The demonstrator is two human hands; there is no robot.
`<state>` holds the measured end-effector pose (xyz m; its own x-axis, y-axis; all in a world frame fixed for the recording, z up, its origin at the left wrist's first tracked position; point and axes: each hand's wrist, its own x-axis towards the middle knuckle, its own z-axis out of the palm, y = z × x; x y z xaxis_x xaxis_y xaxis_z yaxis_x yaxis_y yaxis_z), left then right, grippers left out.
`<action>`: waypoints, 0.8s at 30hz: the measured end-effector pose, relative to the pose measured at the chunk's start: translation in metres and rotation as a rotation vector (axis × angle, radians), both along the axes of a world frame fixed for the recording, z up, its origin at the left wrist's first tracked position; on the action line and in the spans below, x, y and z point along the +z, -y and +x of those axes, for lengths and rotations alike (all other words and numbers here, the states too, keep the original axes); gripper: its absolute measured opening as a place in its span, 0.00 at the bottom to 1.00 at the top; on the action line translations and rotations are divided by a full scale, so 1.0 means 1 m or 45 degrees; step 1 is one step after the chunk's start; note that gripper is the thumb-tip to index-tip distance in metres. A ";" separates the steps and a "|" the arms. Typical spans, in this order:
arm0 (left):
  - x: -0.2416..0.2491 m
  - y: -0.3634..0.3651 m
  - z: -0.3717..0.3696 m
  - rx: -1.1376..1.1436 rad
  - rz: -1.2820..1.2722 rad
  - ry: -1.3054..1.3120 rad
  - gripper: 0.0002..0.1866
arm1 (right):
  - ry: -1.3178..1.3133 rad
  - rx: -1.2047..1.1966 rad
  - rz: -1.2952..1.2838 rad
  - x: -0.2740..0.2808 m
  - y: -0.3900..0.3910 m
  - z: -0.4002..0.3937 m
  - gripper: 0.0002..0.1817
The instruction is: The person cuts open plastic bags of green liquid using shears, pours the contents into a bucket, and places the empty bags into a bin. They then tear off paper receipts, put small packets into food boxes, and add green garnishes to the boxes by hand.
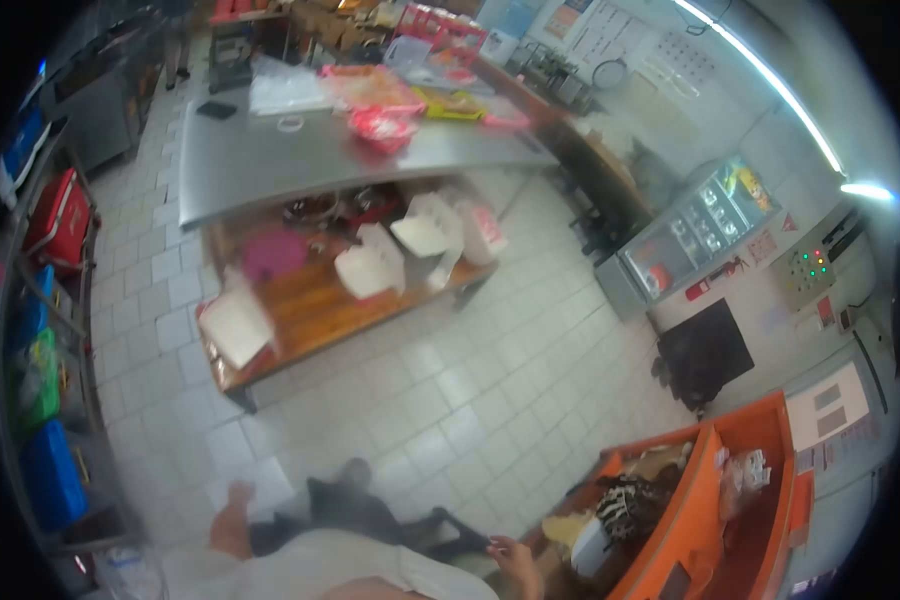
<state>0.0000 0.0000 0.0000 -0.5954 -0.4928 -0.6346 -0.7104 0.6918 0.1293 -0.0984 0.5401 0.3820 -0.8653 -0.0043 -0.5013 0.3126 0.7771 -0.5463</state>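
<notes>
My left hand [237, 494] is low in the head view, held out in front of my body. Its fingers are smeared by motion, and I cannot make out anything in them. Next to that forearm begins a black cloth-like thing [345, 510], which spreads across the bottom middle in front of my light top [340, 565]. From it a black strap [460, 532] runs to the fingertips of my right hand [513, 556], whose fingers are bent around its end. Beside the right hand is an orange cabinet [685, 520] holding dark and patterned cloth.
Ahead stands a steel table [270, 165] bearing a black phone [216, 109], plastic bags and pink packages. White containers [370, 262] sit on the wooden shelf [310, 325] beneath it. A rack with blue bins [55, 475] lines the left; a glass-fronted display case [695, 235] stands right.
</notes>
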 end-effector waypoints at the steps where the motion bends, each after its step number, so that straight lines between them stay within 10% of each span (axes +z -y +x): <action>1: -0.006 -0.040 0.005 0.022 0.022 -0.073 0.28 | 0.032 -0.047 0.044 0.002 -0.015 -0.013 0.23; 3: 0.033 0.033 -0.024 0.036 -0.176 -0.104 0.25 | -0.009 0.066 -0.001 -0.041 0.051 -0.104 0.22; 10: 0.041 -0.101 -0.180 0.323 -0.147 0.036 0.24 | -0.650 0.209 -0.229 0.033 0.100 -0.392 0.13; 15: 0.053 -0.105 -0.387 -0.082 0.204 0.177 0.24 | -0.830 0.403 -0.587 0.028 0.114 -0.562 0.14; 18: 0.104 -0.162 -0.548 0.083 0.428 0.173 0.27 | -0.670 0.355 -0.391 -0.059 0.060 -0.650 0.17; 20: 0.020 -0.201 -0.637 -0.557 0.385 -0.253 0.27 | -0.241 0.111 -0.108 -0.127 -0.003 -0.682 0.22; 22: 0.065 -0.257 -0.745 -0.465 0.539 -0.423 0.28 | -0.333 0.193 0.494 -0.325 -0.121 -0.633 0.22; 24: 0.159 -0.308 -0.848 -0.532 0.765 -0.387 0.24 | 0.764 0.573 0.469 -0.401 -0.221 -0.543 0.29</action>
<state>-0.8482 0.3083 0.1592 -0.8454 0.1851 -0.5011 -0.2811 0.6435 0.7120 -0.6413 0.7615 -0.0194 -0.4057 -0.0314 -0.9135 0.0870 0.9935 -0.0728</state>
